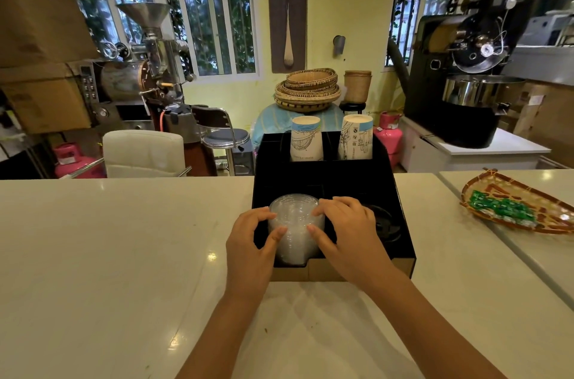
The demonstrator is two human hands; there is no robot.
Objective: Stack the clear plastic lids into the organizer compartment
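Note:
A tall stack of clear plastic lids (295,224) stands in the front left compartment of the black organizer (323,179) on the pale counter. My left hand (251,242) grips the stack's left side, thumb on its front. On the stack's right side my right hand (348,232) presses with fingers over the top edge. The lower lids are hidden by the compartment wall and my hands.
Two stacks of paper cups (306,137) (356,136) stand in the organizer's rear compartments. Dark lids (385,221) lie in the front right compartment. A woven tray with green packets (518,206) sits on the counter at the right. Chairs and roasting machines stand beyond the counter.

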